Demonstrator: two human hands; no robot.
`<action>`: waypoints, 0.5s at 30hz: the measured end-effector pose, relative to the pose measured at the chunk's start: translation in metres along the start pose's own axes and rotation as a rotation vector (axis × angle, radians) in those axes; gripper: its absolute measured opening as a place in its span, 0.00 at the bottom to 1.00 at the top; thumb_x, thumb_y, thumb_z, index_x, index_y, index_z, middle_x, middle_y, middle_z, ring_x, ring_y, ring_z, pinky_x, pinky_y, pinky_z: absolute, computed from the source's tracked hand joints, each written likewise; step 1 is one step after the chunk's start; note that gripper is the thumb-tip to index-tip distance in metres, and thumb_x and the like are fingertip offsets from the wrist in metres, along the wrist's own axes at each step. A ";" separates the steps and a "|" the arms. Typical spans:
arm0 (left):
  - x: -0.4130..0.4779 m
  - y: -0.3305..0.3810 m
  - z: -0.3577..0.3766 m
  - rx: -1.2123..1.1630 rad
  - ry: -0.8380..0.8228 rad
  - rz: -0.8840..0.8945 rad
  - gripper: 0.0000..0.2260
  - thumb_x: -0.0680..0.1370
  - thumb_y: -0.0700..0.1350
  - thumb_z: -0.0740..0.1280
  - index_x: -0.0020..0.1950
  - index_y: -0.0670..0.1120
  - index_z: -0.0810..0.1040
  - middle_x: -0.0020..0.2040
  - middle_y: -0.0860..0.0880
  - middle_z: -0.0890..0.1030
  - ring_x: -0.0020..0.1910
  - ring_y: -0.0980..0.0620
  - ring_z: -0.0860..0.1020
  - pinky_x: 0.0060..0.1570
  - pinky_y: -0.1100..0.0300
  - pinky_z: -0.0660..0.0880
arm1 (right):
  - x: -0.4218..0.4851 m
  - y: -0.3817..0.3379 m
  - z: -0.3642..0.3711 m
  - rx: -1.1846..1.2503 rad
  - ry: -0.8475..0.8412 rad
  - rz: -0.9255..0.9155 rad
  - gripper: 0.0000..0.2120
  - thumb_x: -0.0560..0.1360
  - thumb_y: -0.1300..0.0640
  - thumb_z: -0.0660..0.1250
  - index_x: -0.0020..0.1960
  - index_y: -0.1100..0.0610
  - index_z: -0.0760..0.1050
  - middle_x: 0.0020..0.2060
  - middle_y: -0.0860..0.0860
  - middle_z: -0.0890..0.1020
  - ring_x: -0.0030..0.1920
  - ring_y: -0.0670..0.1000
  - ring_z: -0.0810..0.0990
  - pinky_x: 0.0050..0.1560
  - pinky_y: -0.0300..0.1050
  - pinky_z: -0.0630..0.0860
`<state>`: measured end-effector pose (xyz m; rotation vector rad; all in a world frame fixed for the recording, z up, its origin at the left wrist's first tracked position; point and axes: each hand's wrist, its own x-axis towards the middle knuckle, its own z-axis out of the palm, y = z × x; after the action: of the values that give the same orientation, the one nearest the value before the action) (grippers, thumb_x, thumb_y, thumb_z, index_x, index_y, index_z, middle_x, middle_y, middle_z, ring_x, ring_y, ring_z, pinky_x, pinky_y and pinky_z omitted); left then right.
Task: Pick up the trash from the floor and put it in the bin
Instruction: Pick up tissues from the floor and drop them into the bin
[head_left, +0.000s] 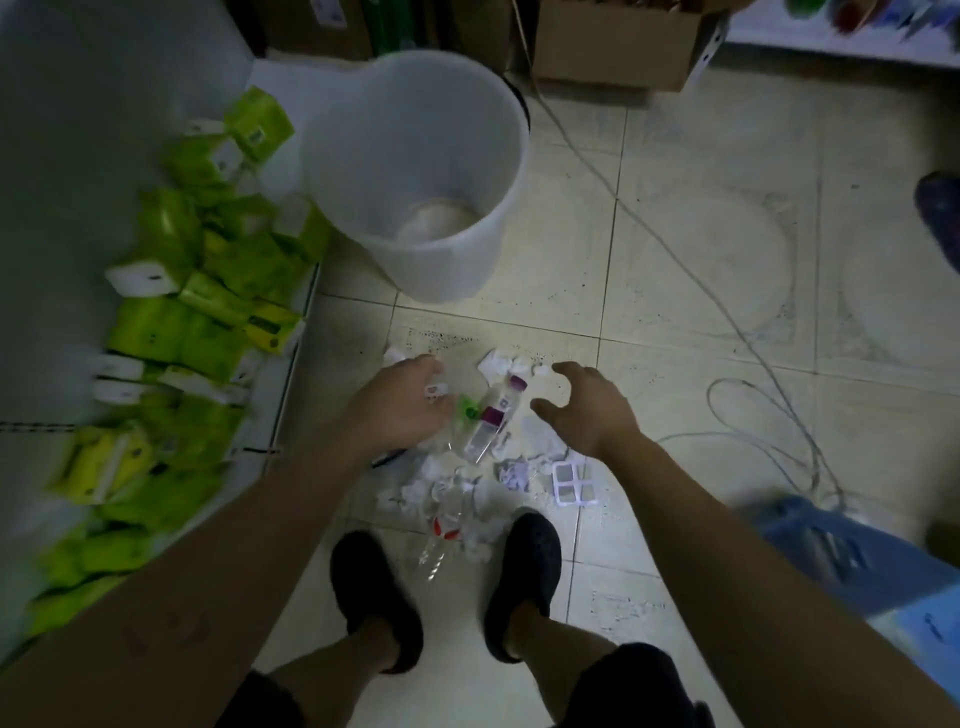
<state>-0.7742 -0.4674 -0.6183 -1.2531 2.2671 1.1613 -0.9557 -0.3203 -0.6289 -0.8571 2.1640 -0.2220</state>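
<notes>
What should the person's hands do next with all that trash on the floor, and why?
Probably close both hands on the clear bottle with the purple cap. The left hand and right hand hover open on either side of it, holding nothing, and the white bin just beyond stands open.

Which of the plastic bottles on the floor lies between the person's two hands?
The clear bottle with the purple cap and purple label lies between the hands. The other clear bottle, with red on its label, lies nearer the feet, between the two black shoes.
</notes>
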 end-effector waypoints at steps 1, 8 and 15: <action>0.019 -0.012 0.013 -0.008 -0.017 0.001 0.24 0.73 0.56 0.67 0.67 0.49 0.70 0.65 0.48 0.76 0.58 0.50 0.76 0.55 0.55 0.74 | 0.018 0.010 0.018 -0.003 -0.008 0.005 0.32 0.74 0.43 0.67 0.73 0.54 0.63 0.68 0.57 0.72 0.65 0.59 0.72 0.64 0.56 0.70; 0.146 -0.095 0.109 0.105 0.000 0.097 0.23 0.75 0.52 0.67 0.68 0.48 0.70 0.64 0.46 0.75 0.59 0.47 0.76 0.56 0.51 0.75 | 0.147 0.067 0.143 -0.085 -0.010 0.008 0.30 0.73 0.41 0.67 0.71 0.51 0.66 0.65 0.56 0.74 0.61 0.58 0.75 0.61 0.54 0.72; 0.249 -0.156 0.184 0.276 0.047 0.262 0.24 0.74 0.50 0.67 0.69 0.48 0.67 0.62 0.44 0.75 0.60 0.45 0.72 0.55 0.47 0.74 | 0.270 0.101 0.207 -0.283 0.060 -0.037 0.30 0.73 0.43 0.68 0.71 0.54 0.66 0.63 0.57 0.76 0.59 0.59 0.76 0.60 0.58 0.73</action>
<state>-0.8118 -0.5123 -0.9602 -0.9100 2.5778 0.8635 -0.9825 -0.3934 -0.9749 -1.0603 2.2707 0.0432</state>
